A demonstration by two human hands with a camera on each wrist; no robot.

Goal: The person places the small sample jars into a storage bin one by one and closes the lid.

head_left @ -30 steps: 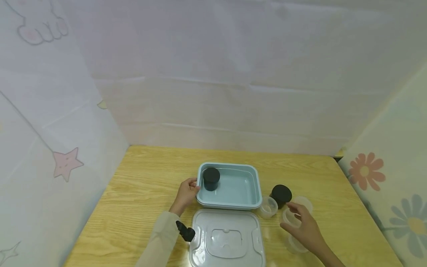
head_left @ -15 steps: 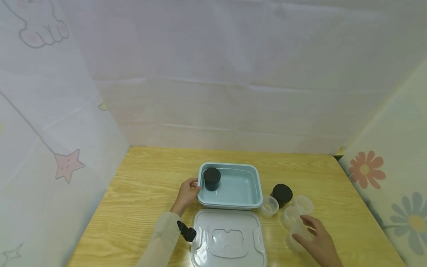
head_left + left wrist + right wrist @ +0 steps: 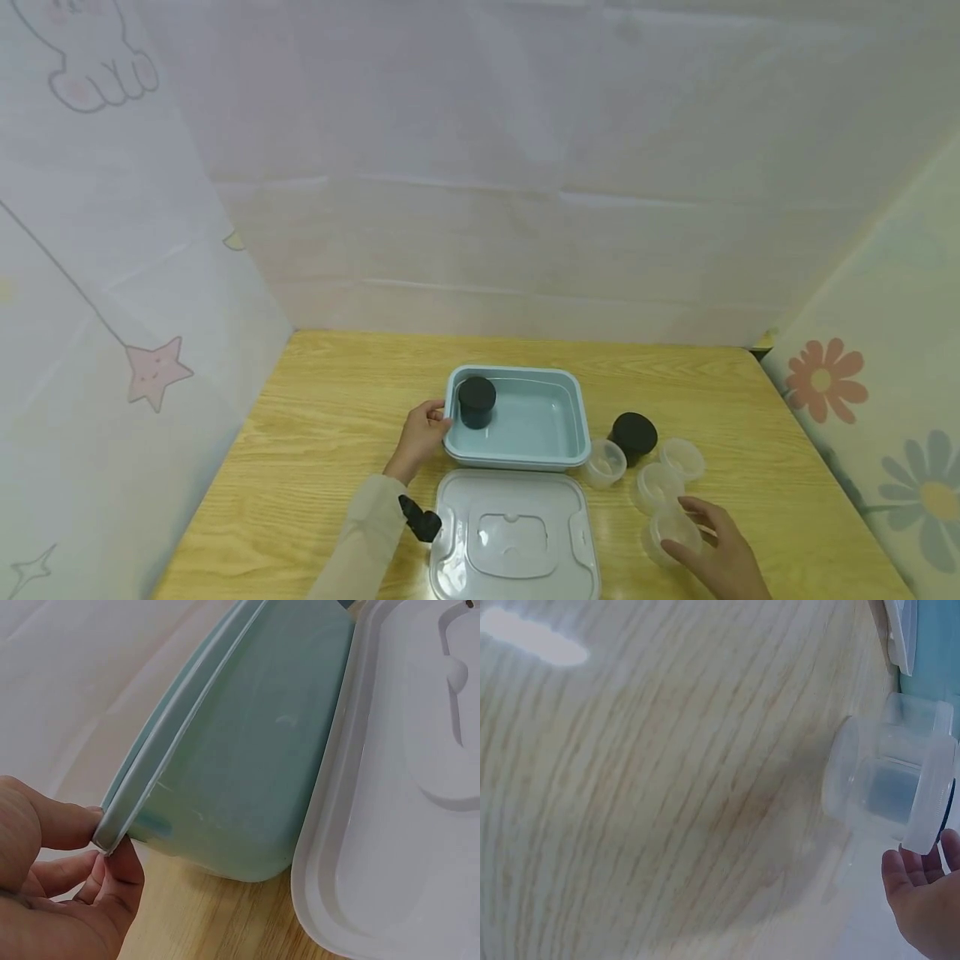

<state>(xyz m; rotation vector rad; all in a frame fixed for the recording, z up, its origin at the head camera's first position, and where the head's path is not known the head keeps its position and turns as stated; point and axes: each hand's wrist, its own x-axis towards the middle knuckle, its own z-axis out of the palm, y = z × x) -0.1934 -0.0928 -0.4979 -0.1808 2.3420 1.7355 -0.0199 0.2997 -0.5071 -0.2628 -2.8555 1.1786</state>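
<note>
Two hands are in on this one, so let's go left to right. Our left hand [image 3: 420, 437] pinches the rim of the pale blue tub [image 3: 517, 458], thumb on top and fingers tucked under. The tub sits directly to that hand's right, its long side running away rightward. Just inside, close by those fingers, stands a black pot [image 3: 476, 402]. Nearer to us and to the right of the same hand, the whitish lid [image 3: 513, 546] lies flat on the table [image 3: 337, 433].

Moving on toward our right hand [image 3: 716, 546]: well off to its left, by the tub's corner, is one clear cup [image 3: 602, 465], and a second black pot [image 3: 633, 433] is farther out, ahead and to the left. Two more clear cups [image 3: 660, 487] sit closer, ahead and slightly left.

What matters for us is the front cup [image 3: 671, 527]: it's right at the right hand, on the thumb-and-fingertip side, just to the left and a touch ahead. It's round, so no long axis to line up with, and the right hand is clearly the nearer one. Those fingers curve loosely by its rim, but we can't tell if they actually grip it. As for looks, it's upright, see-through with a milky tint, wider and thicker at the rim than at the base.
</note>
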